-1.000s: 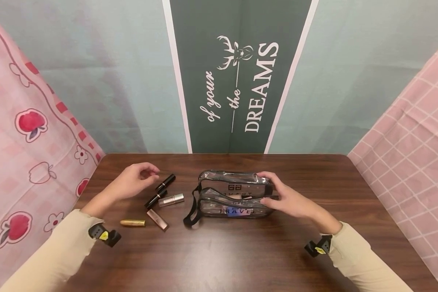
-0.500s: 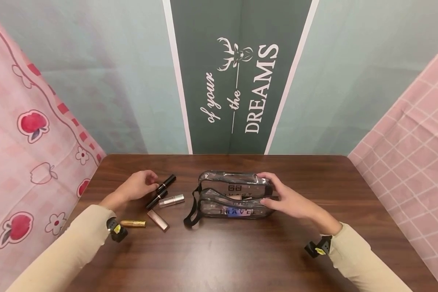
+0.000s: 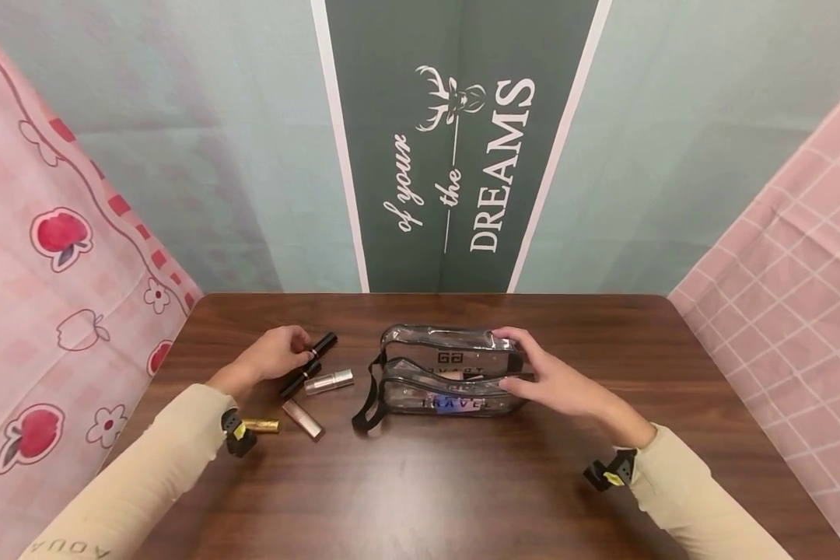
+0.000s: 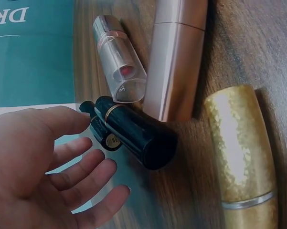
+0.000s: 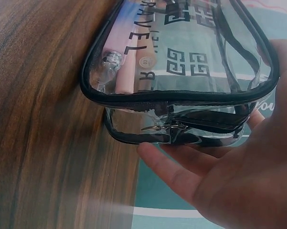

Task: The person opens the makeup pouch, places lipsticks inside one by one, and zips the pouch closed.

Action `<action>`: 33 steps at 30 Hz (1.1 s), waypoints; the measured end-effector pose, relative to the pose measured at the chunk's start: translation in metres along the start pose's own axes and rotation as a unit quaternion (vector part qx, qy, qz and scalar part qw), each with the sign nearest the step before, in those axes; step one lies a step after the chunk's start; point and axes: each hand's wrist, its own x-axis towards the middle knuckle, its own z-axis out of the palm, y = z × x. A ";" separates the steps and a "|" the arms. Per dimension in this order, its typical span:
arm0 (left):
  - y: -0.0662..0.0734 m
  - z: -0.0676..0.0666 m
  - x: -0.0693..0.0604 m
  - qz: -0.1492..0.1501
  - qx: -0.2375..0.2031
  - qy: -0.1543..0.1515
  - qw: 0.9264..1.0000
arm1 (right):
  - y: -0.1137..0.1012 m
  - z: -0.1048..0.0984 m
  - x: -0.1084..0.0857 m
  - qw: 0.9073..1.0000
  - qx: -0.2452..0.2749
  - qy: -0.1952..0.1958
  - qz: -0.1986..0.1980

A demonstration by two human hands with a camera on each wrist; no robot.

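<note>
My left hand (image 3: 273,355) is at the far black tube (image 3: 325,343), fingers loosely bent, with a gap between thumb and forefinger; whether my skin touches it I cannot tell. The near black tube (image 3: 299,382) lies slantwise by that one, their ends meeting or nearly so. Just beside it is one silver tube (image 3: 330,382), a spot of red showing through its clear end. Nearer my body lie one rose tube (image 3: 303,419) and one gold tube (image 3: 264,425), the gold one's left end hidden in the head view behind my left wrist camera (image 3: 239,437). That makes five on the surface (image 3: 406,482): two black, the other three each a different colour.

To their right is one clear bag (image 3: 400,401) with black edging and one black strap (image 3: 372,418) at its left end. My right hand (image 3: 556,381) holds the bag's right end, thumb on the near side, fingers at the far side. Inside I count at least two pink sticks (image 5: 126,78), one shading into blue; the full number I cannot make out.
</note>
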 end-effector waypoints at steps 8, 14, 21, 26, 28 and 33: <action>0.000 0.005 0.003 -0.011 0.001 -0.012 1.000 | -0.001 0.000 -0.002 1.000 -0.003 0.001 0.001; 0.000 0.007 0.005 -0.010 0.013 -0.011 1.000 | -0.001 0.000 -0.001 1.000 0.001 0.002 -0.003; 0.004 0.007 0.005 -0.019 0.019 -0.021 0.999 | 0.000 0.000 -0.001 1.000 0.007 0.000 0.000; 0.007 0.005 0.005 -0.021 0.024 -0.021 0.999 | 0.000 0.001 -0.001 1.000 0.008 -0.001 0.002; 0.007 0.005 0.005 -0.022 0.023 -0.021 0.999 | 0.000 0.001 -0.001 1.000 0.007 -0.001 0.002; 0.005 0.005 0.007 -0.028 0.023 -0.021 0.999 | 0.000 0.001 -0.001 1.000 0.006 -0.001 0.004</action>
